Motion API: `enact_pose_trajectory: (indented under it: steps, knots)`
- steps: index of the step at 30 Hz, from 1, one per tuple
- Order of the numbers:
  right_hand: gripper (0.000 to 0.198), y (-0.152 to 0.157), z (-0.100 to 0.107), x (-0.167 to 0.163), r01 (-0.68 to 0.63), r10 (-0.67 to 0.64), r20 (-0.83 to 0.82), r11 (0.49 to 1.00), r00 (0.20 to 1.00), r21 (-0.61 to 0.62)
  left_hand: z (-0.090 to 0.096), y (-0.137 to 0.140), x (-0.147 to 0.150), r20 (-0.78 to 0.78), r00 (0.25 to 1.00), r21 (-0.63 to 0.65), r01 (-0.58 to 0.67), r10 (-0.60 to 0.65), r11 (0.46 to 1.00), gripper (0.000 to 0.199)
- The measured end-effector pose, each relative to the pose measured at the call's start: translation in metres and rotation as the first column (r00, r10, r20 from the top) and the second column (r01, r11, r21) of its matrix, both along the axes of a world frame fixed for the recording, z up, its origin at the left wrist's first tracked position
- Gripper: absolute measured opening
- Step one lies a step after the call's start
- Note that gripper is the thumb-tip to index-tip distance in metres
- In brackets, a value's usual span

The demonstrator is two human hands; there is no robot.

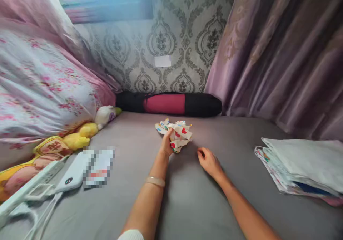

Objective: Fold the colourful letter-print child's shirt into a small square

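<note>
A crumpled white cloth (180, 134) printed with red, blue and other coloured shapes is bunched up in my left hand (167, 143), just above the grey bed sheet. The thumb lies over the near side of the cloth; the other fingers are mostly hidden. To the right of the cloth and apart from it is my right hand (209, 160), low over the sheet. Its fingers are curled in towards the thumb, and nothing shows in them. A pale bangle (155, 181) circles my left wrist.
At the right lies a stack of folded cloths (302, 165). A black and red bolster (164, 103) rests against the wall. On the left are a power bank (73, 172), a blurred packet (99, 168), a power strip (40, 179), cables, soft toys (77, 138) and floral bedding (48, 82).
</note>
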State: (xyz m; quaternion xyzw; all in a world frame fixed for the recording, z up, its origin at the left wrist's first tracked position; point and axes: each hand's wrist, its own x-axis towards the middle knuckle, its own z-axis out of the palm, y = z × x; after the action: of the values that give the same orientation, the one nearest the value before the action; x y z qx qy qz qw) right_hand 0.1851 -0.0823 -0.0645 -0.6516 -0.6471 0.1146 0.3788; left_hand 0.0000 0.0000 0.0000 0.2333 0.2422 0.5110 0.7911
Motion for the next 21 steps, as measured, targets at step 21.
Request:
enact_pose_trajectory:
  steps: [21]
  knots:
    - [0.024, 0.010, 0.117, 0.030, 0.078, -0.021, -0.351, 0.985, 0.936, 0.151, 0.015, -0.003, -0.005, -0.651, 0.734, 0.571, 0.308, 0.192, 0.761, 0.023]
